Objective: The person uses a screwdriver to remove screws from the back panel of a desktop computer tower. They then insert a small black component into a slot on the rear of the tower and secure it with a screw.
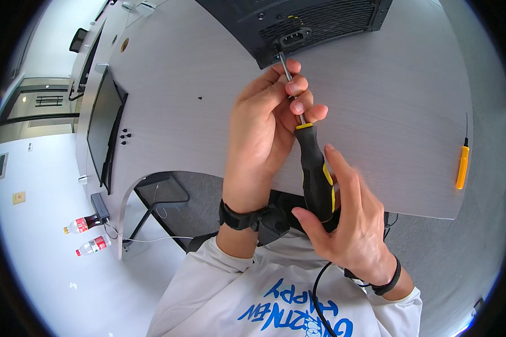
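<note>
The black-and-yellow screwdriver (316,174) slants through the frame's centre, tip at a black computer case (320,19) beside its power inlet (294,37). The left hand (256,121) pinches the shaft; the right hand (357,219) spreads loosely around the handle — contact unclear. Small dark screws (123,142) lie loose at left; whatever fastener remains at the tip is hidden. Table (399,106) room opens rightward, toward the edge.

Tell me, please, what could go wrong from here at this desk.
The black-and-yellow screwdriver might slip and scratch the black computer case beside its power socket. The lone tiny screw could get brushed away. The slim yellow-handled screwdriver near the desk's right edge might get knocked off.
</note>
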Tool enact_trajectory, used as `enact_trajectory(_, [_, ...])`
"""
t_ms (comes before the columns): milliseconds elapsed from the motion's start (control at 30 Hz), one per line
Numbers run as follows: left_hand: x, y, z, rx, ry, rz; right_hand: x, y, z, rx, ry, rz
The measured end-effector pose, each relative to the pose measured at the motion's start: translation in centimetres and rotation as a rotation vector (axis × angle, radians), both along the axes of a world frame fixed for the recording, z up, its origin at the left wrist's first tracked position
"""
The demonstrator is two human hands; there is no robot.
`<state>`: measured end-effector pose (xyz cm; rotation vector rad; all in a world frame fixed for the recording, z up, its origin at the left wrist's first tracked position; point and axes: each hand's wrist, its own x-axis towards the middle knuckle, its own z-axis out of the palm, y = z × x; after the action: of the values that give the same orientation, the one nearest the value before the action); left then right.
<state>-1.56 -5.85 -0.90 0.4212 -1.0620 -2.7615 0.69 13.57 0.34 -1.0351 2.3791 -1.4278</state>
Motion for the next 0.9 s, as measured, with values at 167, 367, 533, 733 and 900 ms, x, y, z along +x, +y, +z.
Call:
enact_trajectory(167, [-0.1, 0.0, -0.4, 0.103, 0.057, -0.024, -0.1, 0.1, -1.0, -0.05, 0.053, 0.005])
enact_trajectory(367, [-0.2, -0.2, -0.8, 0.105, 0.103, -0.064, -0.2, 0.0, -1.7, -0.065, 0.072, -0.021])
enact_trajectory(533, [-0.1, 0.1, -0.6, 0.023, 0.063, -0.061, -0.2, 0.2, -1.7, -0.057, 0.069, -0.024])
enact_trajectory(733, [-0.3, 0.1, -0.8, -0.041, 0.068, -0.051, -0.3, 0.2, -2.1, -0.056, 0.084, -0.025])
enact_trajectory(900, [-0.4, -0.1, -1.1, -0.03, 0.099, -0.07, -0.3, 0.0, -2.3, -0.065, 0.079, -0.032])
